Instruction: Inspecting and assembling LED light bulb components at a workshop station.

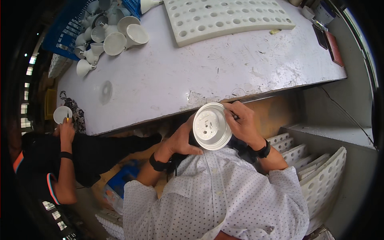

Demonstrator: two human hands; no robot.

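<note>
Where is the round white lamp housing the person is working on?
In the head view, the round white lamp housing sits at centre, held between left hand and right hand, below the white table's edge.

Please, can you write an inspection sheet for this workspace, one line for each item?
Surface: white worktable, scratched and stained.
Job's things: round white lamp housing, open side up, held in front of the chest.
Clutter: pile of white lamp housings; perforated white tray.
Fingers: left hand supports the housing; right hand grips its rim.
Cables: one thin cable on the right wall.
Surroundings: stacked perforated trays; a co-worker's hand holding another housing.
</note>
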